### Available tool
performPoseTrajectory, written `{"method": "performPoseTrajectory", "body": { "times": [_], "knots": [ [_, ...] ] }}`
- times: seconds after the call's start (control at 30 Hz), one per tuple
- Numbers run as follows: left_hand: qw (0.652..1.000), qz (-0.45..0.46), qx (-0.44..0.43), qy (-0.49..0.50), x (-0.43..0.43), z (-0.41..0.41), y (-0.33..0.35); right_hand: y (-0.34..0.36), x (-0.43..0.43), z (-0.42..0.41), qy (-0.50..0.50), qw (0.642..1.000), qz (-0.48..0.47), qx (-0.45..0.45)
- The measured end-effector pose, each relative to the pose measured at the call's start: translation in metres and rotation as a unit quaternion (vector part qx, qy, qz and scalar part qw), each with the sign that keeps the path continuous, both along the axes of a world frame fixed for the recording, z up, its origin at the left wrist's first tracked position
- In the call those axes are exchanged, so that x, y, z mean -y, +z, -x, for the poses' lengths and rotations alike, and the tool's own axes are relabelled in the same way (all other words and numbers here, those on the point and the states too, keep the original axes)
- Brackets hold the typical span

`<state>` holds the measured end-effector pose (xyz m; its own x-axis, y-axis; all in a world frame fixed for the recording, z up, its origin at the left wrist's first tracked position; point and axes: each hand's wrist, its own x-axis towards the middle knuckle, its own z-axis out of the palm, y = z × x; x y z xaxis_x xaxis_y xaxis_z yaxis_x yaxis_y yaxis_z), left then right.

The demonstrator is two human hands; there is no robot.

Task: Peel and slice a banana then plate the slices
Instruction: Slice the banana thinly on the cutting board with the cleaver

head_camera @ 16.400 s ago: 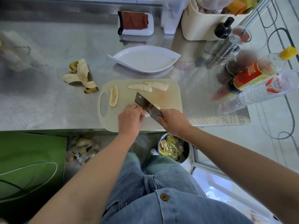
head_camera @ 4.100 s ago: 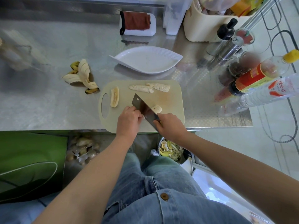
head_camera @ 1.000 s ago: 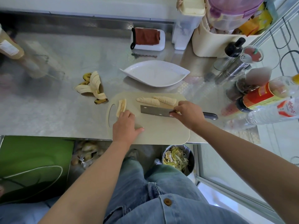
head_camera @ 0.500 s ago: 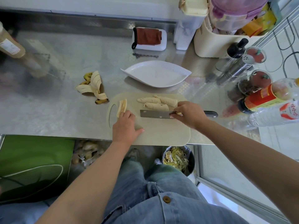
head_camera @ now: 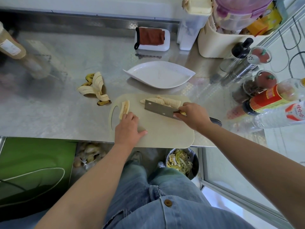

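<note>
A cream cutting board (head_camera: 165, 133) lies at the counter's front edge. Several long banana strips (head_camera: 162, 101) are bunched at its far side. My right hand (head_camera: 192, 115) grips a cleaver (head_camera: 159, 109), whose flat blade lies against those strips. One more banana piece (head_camera: 124, 108) lies near the board's handle hole, and the fingertips of my left hand (head_camera: 127, 128) touch its near end while the palm rests on the board. Behind the board stands an empty white leaf-shaped plate (head_camera: 159, 74).
Banana peel (head_camera: 94, 87) lies left of the board. Bottles and spice jars (head_camera: 267, 96) crowd the right side. A cloth in a white dish (head_camera: 151, 38) and a cream bin (head_camera: 219, 38) stand at the back. Below the counter edge sits a scrap bucket (head_camera: 181, 161).
My right hand has slid the cleaver toward the far side of the board, pushing the banana strips together there. My left hand has stayed at the single piece.
</note>
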<state>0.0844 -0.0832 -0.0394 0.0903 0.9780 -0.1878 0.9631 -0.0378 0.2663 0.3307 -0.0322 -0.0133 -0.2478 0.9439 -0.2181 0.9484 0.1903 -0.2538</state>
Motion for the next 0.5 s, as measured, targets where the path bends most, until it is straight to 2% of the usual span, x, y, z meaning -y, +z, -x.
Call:
{"method": "performPoseTrajectory", "body": {
  "times": [0.1, 0.2, 0.27, 0.33, 0.4, 0.5],
  "knots": [
    [1.000, -0.007, 0.008, -0.017, -0.003, 0.004, 0.000, -0.001, 0.003, 0.000, -0.021, 1.000, -0.007, -0.013],
    [0.994, -0.095, 0.033, -0.042, -0.011, 0.013, 0.005, -0.001, 0.005, -0.002, -0.025, 0.998, -0.005, -0.049],
    [0.988, -0.150, 0.031, -0.009, -0.018, 0.015, 0.009, -0.002, 0.008, -0.003, -0.016, 0.998, 0.006, -0.064],
    [0.988, -0.130, 0.013, 0.083, -0.026, 0.013, 0.010, -0.004, 0.011, -0.004, -0.029, 0.996, 0.020, -0.082],
    [0.983, -0.068, 0.012, 0.167, -0.032, 0.011, 0.007, -0.004, 0.013, -0.004, -0.048, 0.993, 0.038, -0.105],
    [0.977, -0.036, 0.064, 0.203, -0.036, 0.011, 0.001, -0.004, 0.016, -0.003, -0.067, 0.988, 0.054, -0.130]
  ]
}}
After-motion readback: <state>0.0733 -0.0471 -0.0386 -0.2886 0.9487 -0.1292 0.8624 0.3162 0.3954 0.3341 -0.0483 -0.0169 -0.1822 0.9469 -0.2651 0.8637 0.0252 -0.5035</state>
